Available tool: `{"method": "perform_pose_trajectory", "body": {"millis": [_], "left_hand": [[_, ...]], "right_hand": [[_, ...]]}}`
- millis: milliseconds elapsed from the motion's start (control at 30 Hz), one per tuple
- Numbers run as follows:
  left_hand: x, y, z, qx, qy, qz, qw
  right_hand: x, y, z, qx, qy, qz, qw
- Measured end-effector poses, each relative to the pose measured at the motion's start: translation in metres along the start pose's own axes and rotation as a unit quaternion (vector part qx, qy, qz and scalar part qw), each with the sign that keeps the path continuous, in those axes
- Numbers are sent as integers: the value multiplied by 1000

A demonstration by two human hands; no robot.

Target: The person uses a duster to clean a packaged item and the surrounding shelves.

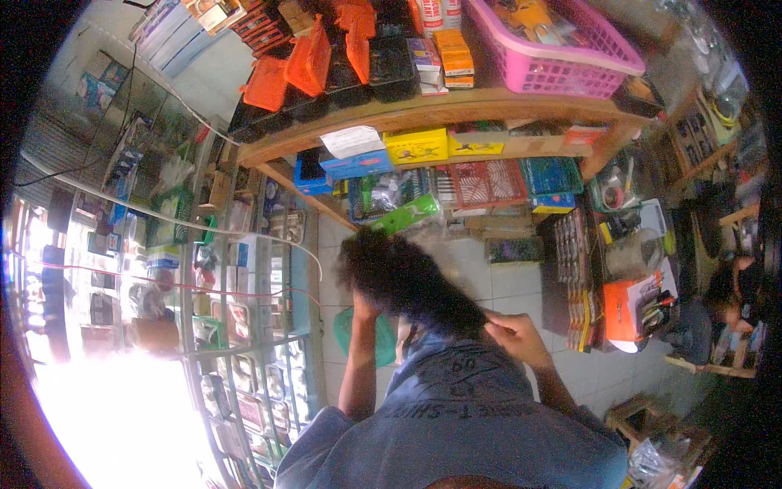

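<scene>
A dark, fluffy thing (415,284), which looks like a feather duster, stretches in front of my chest. My left hand (365,307) is under its far left end, partly hidden by the fluff, and its fingers do not show. At the lower right end, my right hand (516,339) has its fingertips against the dark material, apparently pinching it. No handle can be made out. Just beyond the fluffy end lies a green packet (406,215) at the low shelf. Behind my left forearm a turquoise plastic object (366,339) shows near the tiled floor.
A wooden shelf (427,113) ahead bears orange-lidded black bins (308,58), small boxes and a pink basket (556,64). Boxes and trays fill its lower level. Glass display cases (211,269) stand at left; stacked goods and an orange box (622,315) at right. A blurred figure, perhaps a person, is far right.
</scene>
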State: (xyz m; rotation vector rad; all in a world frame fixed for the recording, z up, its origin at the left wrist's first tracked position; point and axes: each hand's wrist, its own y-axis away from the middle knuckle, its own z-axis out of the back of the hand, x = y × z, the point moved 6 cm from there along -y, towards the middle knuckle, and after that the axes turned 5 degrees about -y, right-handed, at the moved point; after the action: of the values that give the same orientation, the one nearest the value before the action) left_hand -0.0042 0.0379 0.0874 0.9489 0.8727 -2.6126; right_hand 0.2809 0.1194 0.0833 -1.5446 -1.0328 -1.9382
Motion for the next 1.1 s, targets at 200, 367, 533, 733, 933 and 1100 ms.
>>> {"method": "perform_pose_trajectory", "body": {"millis": [200,367,533,733,933,1100], "left_hand": [[36,22,-10,34,64,71,995],[41,22,-9,-12,188,243,952],[19,-1,3,-46,220,217,950],[-10,-20,11,-49,317,207,924],[1,-17,13,-51,417,224,880],[-12,-25,18,-42,335,207,918]], "right_hand": [[-6,-4,-8,4,-22,8,1000],[1,-8,-13,3,1,26,1000],[-9,-5,-11,-45,-44,-2,998],[-11,-4,10,-60,-44,-70,995],[-9,-4,20,-89,-25,2,996],[-5,-4,21,-90,-43,-16,995]]}}
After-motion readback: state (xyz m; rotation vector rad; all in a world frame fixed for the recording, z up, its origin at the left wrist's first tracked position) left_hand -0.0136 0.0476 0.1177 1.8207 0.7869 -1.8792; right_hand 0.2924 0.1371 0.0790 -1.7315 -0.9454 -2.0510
